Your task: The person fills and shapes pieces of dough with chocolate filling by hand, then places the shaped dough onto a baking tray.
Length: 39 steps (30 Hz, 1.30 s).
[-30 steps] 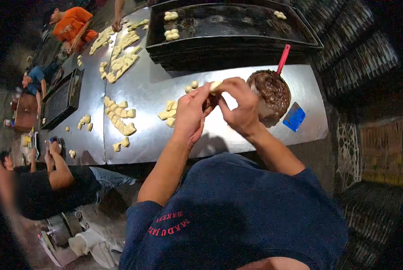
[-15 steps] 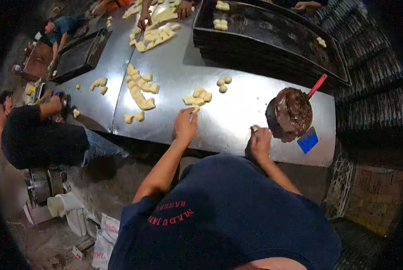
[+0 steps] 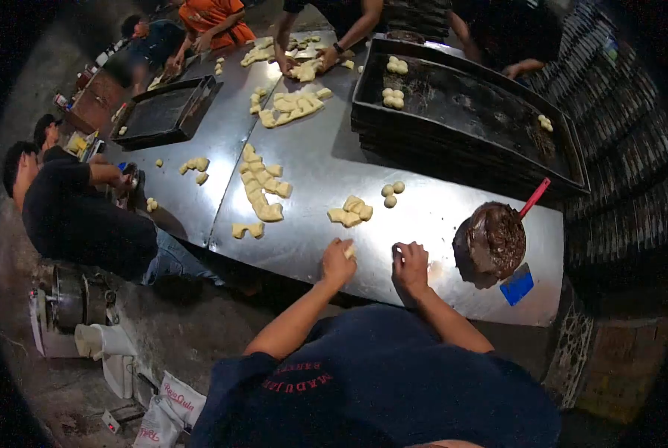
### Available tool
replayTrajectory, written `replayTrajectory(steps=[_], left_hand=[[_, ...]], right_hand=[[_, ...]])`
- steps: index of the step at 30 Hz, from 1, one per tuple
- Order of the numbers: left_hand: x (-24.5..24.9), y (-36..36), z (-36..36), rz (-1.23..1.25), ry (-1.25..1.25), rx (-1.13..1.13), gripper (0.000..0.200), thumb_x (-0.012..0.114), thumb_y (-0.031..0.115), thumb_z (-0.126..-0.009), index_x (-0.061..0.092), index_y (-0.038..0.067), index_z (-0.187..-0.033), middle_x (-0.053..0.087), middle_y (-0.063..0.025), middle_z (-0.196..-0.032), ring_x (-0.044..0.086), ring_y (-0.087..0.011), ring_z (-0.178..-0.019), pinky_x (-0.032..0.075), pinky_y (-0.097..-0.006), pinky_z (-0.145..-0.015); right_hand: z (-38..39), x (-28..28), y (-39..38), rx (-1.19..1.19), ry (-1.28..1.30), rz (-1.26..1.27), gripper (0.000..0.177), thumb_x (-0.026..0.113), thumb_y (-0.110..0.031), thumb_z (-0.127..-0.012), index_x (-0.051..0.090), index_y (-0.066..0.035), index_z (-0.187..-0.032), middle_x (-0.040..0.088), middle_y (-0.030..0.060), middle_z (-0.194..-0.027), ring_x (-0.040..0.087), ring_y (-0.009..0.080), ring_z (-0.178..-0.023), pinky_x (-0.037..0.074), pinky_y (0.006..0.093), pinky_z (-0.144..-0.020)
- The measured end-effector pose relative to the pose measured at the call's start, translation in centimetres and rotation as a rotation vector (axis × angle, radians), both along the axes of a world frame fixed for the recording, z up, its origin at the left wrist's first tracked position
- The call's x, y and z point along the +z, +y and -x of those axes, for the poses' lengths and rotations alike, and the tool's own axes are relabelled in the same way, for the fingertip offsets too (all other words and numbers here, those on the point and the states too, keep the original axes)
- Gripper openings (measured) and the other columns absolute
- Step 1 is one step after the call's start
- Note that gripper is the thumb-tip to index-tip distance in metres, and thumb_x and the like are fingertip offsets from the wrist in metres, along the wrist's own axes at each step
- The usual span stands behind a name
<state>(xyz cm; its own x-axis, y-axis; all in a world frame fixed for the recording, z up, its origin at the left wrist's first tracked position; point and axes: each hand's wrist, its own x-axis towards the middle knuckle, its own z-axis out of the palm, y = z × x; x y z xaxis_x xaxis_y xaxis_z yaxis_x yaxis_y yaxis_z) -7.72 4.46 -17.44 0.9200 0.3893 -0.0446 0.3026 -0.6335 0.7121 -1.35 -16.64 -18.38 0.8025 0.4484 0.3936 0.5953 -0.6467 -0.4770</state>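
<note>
My left hand is closed on a small piece of dough, whose pale end shows at the fingertips, just over the table's near edge. Beside it on the right, my right hand has its fingers curled; whatever may be inside is hidden. Cut dough pieces lie in a small heap beyond my left hand, and a few round dough balls sit to their right. To the right of my right hand stands a bowl of chocolate filling with a red-handled tool in it. A blue scraper rests beside the bowl.
Stacked black baking trays hold several dough clusters at the back right. Dough strips lie along the metal table. Another black tray sits at the left. Co-workers stand around the table, some handling dough.
My left hand has left the dough heap with a piece and come closer to my right hand. The camera view has shifted, showing more of the far side.
</note>
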Motion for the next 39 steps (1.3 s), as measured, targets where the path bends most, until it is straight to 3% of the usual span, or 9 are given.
replayTrajectory(steps=[5, 6, 7, 10, 12, 16, 30, 36, 39], left_hand=[[-1.1, 2.0, -0.1, 0.081, -0.183, 0.045, 0.029, 0.064, 0.007, -0.075, 0.068, 0.004, -0.104, 0.059, -0.0193, -0.107, 0.059, -0.0366, -0.100, 0.048, -0.0442, -0.089], [1.3, 2.5, -0.7, -0.122, -0.135, -0.016, 0.025, 0.065, 0.007, -0.076, 0.066, 0.003, -0.101, 0.060, -0.0180, -0.105, 0.059, -0.0348, -0.097, 0.048, -0.0437, -0.089], [2.9, 2.2, -0.9, 0.067, -0.113, 0.090, 0.024, 0.066, 0.009, -0.077, 0.063, 0.002, -0.100, 0.060, -0.0181, -0.100, 0.059, -0.0344, -0.094, 0.048, -0.0438, -0.087], [-1.0, -2.2, -0.4, 0.017, -0.069, -0.101, 0.024, 0.067, 0.011, -0.078, 0.062, 0.001, -0.100, 0.058, -0.0190, -0.099, 0.057, -0.0356, -0.095, 0.047, -0.0449, -0.087], [-1.2, 2.2, -2.2, -0.170, -0.199, 0.014, 0.025, 0.068, 0.013, -0.080, 0.060, 0.000, -0.100, 0.057, -0.0198, -0.098, 0.055, -0.0368, -0.095, 0.045, -0.0461, -0.087], [-0.8, 2.0, -2.3, -0.517, -0.377, -0.079, 0.024, 0.068, 0.014, -0.081, 0.061, 0.003, -0.101, 0.056, -0.0174, -0.112, 0.053, -0.0378, -0.100, 0.045, -0.0479, -0.086], [-1.0, 1.8, -1.8, -0.561, -0.351, -0.035, 0.020, 0.064, 0.012, -0.085, 0.062, 0.001, -0.102, 0.057, -0.0151, -0.122, 0.053, -0.0381, -0.101, 0.047, -0.0480, -0.087], [-0.9, 2.1, -2.1, -0.511, -0.315, -0.086, 0.022, 0.059, 0.016, -0.091, 0.063, 0.002, -0.108, 0.056, -0.0166, -0.122, 0.051, -0.0364, -0.107, 0.044, -0.0483, -0.091], [-1.2, 2.0, -2.2, -0.525, -0.341, -0.070, 0.019, 0.059, 0.014, -0.091, 0.064, 0.003, -0.105, 0.056, -0.0157, -0.122, 0.051, -0.0349, -0.107, 0.043, -0.0476, -0.090]], right_hand=[[-6.5, 0.5, -1.2, -0.086, -0.020, 0.019, 0.007, 0.055, -0.002, -0.080, 0.059, -0.004, -0.085, 0.052, 0.0163, -0.074, 0.051, 0.0346, -0.075, 0.041, 0.0483, -0.067], [-7.0, -3.1, -2.1, -0.138, 0.058, 0.081, 0.003, 0.057, -0.006, -0.079, 0.056, -0.006, -0.076, 0.051, 0.0145, -0.072, 0.050, 0.0352, -0.072, 0.040, 0.0497, -0.064], [-5.1, -3.3, -3.7, -0.082, 0.000, -0.204, 0.007, 0.057, -0.007, -0.077, 0.055, -0.006, -0.071, 0.047, 0.0156, -0.068, 0.048, 0.0357, -0.070, 0.040, 0.0497, -0.064], [0.8, 0.9, -2.8, -0.111, 0.054, -0.048, 0.020, 0.065, -0.010, -0.076, 0.058, -0.007, -0.094, 0.050, 0.0136, -0.093, 0.049, 0.0317, -0.088, 0.041, 0.0433, -0.075], [-1.3, 0.8, 0.3, 0.032, 0.022, -0.022, 0.019, 0.061, -0.008, -0.078, 0.055, -0.007, -0.096, 0.049, 0.0138, -0.089, 0.049, 0.0317, -0.084, 0.042, 0.0441, -0.073], [-6.5, 0.8, 0.6, 0.037, 0.033, -0.095, 0.010, 0.055, -0.003, -0.075, 0.052, -0.003, -0.084, 0.050, 0.0190, -0.080, 0.051, 0.0367, -0.077, 0.042, 0.0468, -0.069], [-0.6, -0.1, -4.9, -0.005, 0.039, -0.189, 0.013, 0.067, -0.005, -0.076, 0.059, 0.000, -0.085, 0.056, 0.0162, -0.089, 0.055, 0.0346, -0.086, 0.047, 0.0449, -0.075], [-4.9, 1.1, -0.2, -0.210, 0.709, -0.476, 0.037, 0.075, -0.026, -0.077, 0.068, 0.000, -0.102, 0.069, 0.0163, -0.095, 0.068, 0.0262, -0.084, 0.054, 0.0356, -0.077], [-11.4, 3.7, 2.8, -0.216, 0.237, -0.325, 0.028, 0.069, -0.015, -0.078, 0.065, -0.001, -0.102, 0.062, 0.0167, -0.088, 0.063, 0.0318, -0.083, 0.051, 0.0402, -0.075]])
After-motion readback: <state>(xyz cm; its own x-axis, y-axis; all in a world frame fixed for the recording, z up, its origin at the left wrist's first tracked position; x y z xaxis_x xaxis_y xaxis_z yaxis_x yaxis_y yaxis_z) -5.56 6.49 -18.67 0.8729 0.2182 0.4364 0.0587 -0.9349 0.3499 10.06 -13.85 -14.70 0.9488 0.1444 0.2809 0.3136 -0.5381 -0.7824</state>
